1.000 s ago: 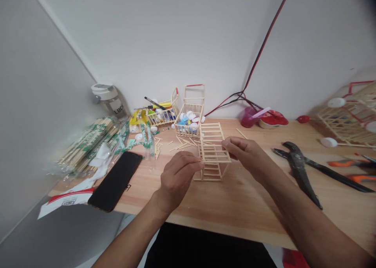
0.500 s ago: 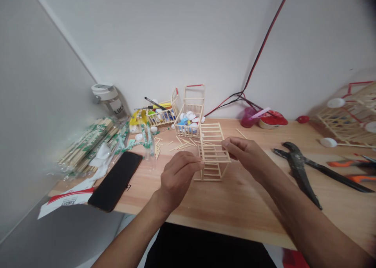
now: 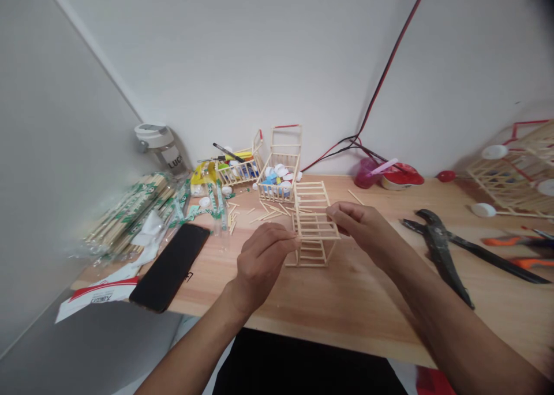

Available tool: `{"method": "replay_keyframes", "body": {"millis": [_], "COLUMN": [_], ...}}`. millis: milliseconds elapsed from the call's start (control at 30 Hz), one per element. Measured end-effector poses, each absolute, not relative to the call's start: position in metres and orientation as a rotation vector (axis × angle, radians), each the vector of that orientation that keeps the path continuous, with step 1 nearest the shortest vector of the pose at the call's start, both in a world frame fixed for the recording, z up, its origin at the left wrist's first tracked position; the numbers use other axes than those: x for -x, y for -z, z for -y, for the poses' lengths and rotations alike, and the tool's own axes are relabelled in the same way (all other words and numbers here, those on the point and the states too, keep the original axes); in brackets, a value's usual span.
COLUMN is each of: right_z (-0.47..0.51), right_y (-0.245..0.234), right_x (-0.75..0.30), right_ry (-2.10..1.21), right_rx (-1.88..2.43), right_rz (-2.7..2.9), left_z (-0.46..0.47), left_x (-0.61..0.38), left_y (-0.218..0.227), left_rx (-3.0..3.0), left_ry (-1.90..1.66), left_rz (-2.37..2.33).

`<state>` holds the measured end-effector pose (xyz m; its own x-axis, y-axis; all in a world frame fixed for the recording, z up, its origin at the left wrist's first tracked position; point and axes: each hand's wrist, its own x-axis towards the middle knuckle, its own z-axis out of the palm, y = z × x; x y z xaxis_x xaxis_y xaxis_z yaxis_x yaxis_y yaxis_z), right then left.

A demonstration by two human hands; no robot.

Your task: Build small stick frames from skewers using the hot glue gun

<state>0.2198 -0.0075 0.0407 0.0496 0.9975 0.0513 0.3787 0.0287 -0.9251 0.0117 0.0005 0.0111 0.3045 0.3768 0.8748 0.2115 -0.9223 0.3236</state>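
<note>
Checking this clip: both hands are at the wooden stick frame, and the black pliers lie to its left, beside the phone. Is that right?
Not quite. The head view shows the black pliers lying to the right of the stick frame, far from the phone. The rest stands: the left hand and right hand are both at the frame.

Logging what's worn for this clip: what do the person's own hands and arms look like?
The left hand and right hand are bare, without gloves. The forearms show no sleeves, watch or band. Black clothing shows at the lower edge of the view.
</note>
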Motion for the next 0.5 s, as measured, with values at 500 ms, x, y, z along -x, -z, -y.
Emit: {"method": "replay_keyframes", "body": {"millis": [500], "right_z": [0.0078], "right_y": [-0.0395], "right_x": [-0.2198], "right_ry": [-0.929], "right_rx": [1.501], "right_rz": [1.447], "left_z": [-0.0002], "left_x": [-0.0118], "left_y": [-0.0117], "left_rx": [-2.415], "left_ry": [-1.696], "left_rz": [-0.549]}}
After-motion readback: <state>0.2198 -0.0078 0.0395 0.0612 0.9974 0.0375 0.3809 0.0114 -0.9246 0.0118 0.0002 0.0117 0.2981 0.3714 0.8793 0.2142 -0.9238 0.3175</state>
